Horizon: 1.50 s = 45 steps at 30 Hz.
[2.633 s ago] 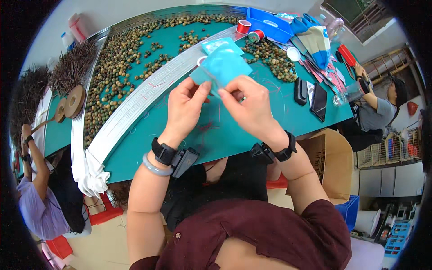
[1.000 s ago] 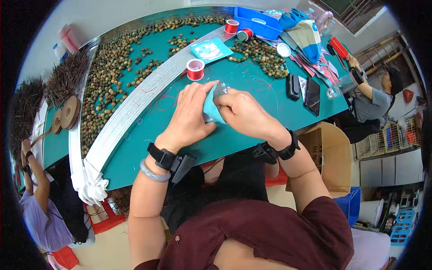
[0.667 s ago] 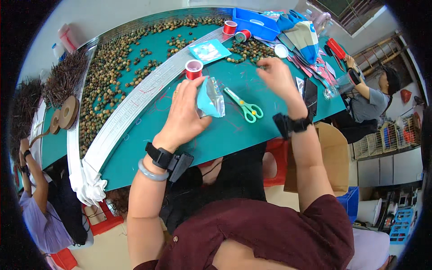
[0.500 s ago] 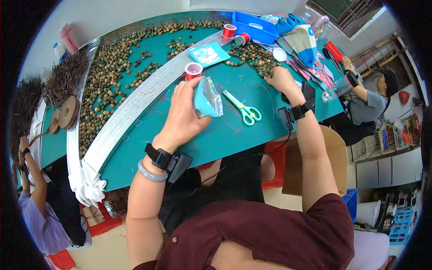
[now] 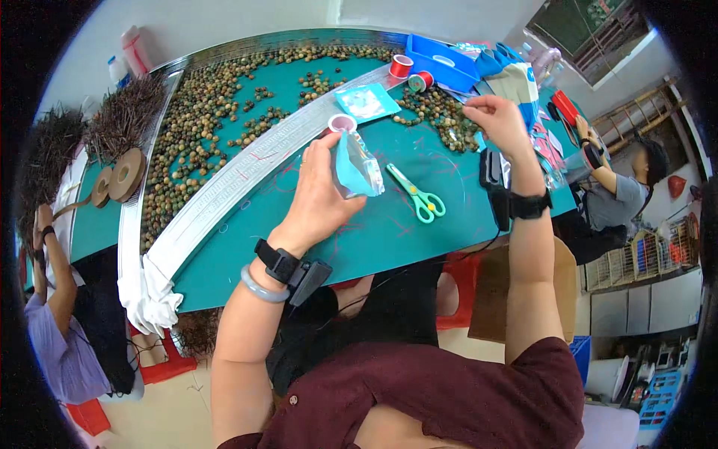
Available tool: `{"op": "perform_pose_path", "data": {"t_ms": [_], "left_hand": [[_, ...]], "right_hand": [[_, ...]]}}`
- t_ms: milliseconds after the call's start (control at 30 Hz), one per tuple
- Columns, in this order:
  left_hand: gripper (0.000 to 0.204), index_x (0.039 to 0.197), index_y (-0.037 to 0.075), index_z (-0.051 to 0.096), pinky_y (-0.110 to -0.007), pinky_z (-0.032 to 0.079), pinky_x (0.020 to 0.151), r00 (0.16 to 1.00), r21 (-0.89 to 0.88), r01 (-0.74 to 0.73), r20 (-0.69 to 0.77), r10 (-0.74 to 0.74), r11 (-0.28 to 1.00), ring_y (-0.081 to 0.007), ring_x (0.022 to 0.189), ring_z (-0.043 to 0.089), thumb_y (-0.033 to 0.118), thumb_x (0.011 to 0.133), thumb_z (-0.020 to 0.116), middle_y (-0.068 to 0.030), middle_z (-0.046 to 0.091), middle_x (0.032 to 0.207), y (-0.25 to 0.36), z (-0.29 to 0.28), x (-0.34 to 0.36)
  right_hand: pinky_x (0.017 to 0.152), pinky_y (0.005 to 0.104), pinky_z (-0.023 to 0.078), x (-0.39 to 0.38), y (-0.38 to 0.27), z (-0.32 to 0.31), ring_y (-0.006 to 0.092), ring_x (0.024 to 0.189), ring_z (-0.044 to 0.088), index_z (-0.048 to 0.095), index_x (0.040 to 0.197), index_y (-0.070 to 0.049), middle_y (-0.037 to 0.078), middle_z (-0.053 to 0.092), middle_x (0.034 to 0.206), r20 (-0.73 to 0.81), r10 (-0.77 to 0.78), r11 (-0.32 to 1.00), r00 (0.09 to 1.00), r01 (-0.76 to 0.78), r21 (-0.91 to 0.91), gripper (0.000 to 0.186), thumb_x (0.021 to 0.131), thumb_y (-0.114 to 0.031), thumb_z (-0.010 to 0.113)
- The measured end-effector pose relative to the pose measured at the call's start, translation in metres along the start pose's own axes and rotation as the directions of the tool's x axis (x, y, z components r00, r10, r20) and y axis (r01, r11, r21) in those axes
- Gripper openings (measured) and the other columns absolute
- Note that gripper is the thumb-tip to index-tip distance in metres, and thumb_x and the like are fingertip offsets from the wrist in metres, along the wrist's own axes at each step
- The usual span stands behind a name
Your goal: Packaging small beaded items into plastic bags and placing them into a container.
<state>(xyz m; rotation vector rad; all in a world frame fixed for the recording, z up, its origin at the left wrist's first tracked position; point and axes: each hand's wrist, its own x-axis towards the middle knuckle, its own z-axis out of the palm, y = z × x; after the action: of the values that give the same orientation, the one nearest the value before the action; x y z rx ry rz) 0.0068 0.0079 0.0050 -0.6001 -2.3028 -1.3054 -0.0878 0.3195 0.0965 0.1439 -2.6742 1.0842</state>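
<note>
My left hand (image 5: pixel 320 193) grips a small turquoise pouch (image 5: pixel 353 172) with clear, silvery plastic at its side. A red thread spool (image 5: pixel 342 124) stands just behind it, partly hidden. Mint-green scissors (image 5: pixel 416 193) lie to the pouch's right on the green mat (image 5: pixel 374 232). My right hand (image 5: pixel 501 127) is raised, fingertips pinched, above the right-hand bunch of mottled beads (image 5: pixel 430 112); what is between them, if anything, I cannot make out. Another flat turquoise packet (image 5: pixel 365 101) lies on the long white ribbed board (image 5: pixel 247 153).
A blue tray (image 5: pixel 441 63), red spools (image 5: pixel 402 66), paper pieces and a black case (image 5: pixel 490 168) sit at right. Loose beads (image 5: pixel 194 120), brown rolls (image 5: pixel 127 174), stick bundles (image 5: pixel 120 112) and white gloves (image 5: pixel 153 295) are at left. Co-workers (image 5: pixel 63 329) (image 5: pixel 621 187) work at both sides.
My right hand has left the pouch, uncovering the scissors, moved right to the beads, and is now lifted slightly. My left hand still holds the pouch, which is now tilted.
</note>
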Motion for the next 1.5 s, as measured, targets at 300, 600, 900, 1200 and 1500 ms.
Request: {"op": "perform_pose_path", "data": {"t_ms": [300, 600, 900, 1200, 1500], "left_hand": [[0.084, 0.133, 0.001, 0.032, -0.038, 0.046, 0.095, 0.997, -0.042, 0.035, -0.062, -0.038, 0.998, -0.0310, 0.113, 0.055, 0.006, 0.065, 0.080, -0.0187, 0.051, 0.119, -0.003, 0.001, 0.000], [0.085, 0.134, 0.001, 0.030, -0.037, 0.047, 0.094, 0.995, -0.105, 0.003, -0.103, -0.013, 0.994, -0.0282, 0.112, 0.055, 0.008, 0.066, 0.080, -0.0174, 0.050, 0.120, -0.003, 0.001, 0.001], [0.086, 0.135, 0.003, 0.028, -0.037, 0.044, 0.097, 0.986, -0.076, -0.025, -0.168, 0.012, 0.997, -0.0285, 0.113, 0.053, 0.007, 0.066, 0.080, -0.0174, 0.050, 0.121, -0.001, 0.001, 0.001], [0.087, 0.133, -0.002, 0.031, -0.046, 0.039, 0.096, 0.983, -0.129, 0.033, -0.175, -0.056, 0.991, -0.0407, 0.113, 0.047, 0.011, 0.061, 0.080, -0.0222, 0.046, 0.119, -0.007, 0.003, 0.001], [0.068, 0.125, 0.001, 0.043, -0.039, 0.044, 0.090, 0.992, -0.449, 0.114, 0.007, -0.125, 0.886, -0.0273, 0.104, 0.055, 0.024, 0.073, 0.081, -0.0161, 0.055, 0.114, 0.004, -0.001, -0.001]], "right_hand": [[0.047, 0.0196, 0.041, -0.054, -0.148, 0.033, 0.0033, 0.057, 0.052, 0.068, 0.099, 0.002, -0.001, 0.060, 0.070, 0.293, -0.350, 0.891, 0.890, 0.219, 0.398, 0.023, 0.083, -0.015, 0.070], [0.048, 0.0201, 0.044, -0.042, -0.166, 0.046, 0.0039, 0.056, 0.054, 0.069, 0.098, -0.001, -0.001, 0.061, 0.067, 0.267, -0.282, 0.923, 0.922, 0.185, 0.336, 0.022, 0.083, -0.018, 0.071], [0.053, 0.0210, 0.049, -0.047, -0.168, 0.051, 0.0053, 0.063, 0.059, 0.067, 0.101, 0.001, 0.001, 0.064, 0.074, 0.392, -0.326, 0.896, 0.860, 0.148, 0.419, 0.025, 0.085, -0.017, 0.070], [0.072, 0.0331, 0.051, -0.080, -0.151, 0.070, 0.0201, 0.081, 0.063, 0.064, 0.108, 0.003, 0.015, 0.066, 0.096, 0.324, -0.404, 0.915, 0.855, 0.386, 0.121, 0.039, 0.078, -0.020, 0.075], [0.071, 0.0367, 0.051, -0.095, -0.111, 0.088, 0.0325, 0.083, 0.065, 0.067, 0.095, 0.002, 0.016, 0.066, 0.093, 0.096, -0.514, 0.858, 0.852, 0.511, 0.052, 0.017, 0.079, -0.005, 0.068]]}}
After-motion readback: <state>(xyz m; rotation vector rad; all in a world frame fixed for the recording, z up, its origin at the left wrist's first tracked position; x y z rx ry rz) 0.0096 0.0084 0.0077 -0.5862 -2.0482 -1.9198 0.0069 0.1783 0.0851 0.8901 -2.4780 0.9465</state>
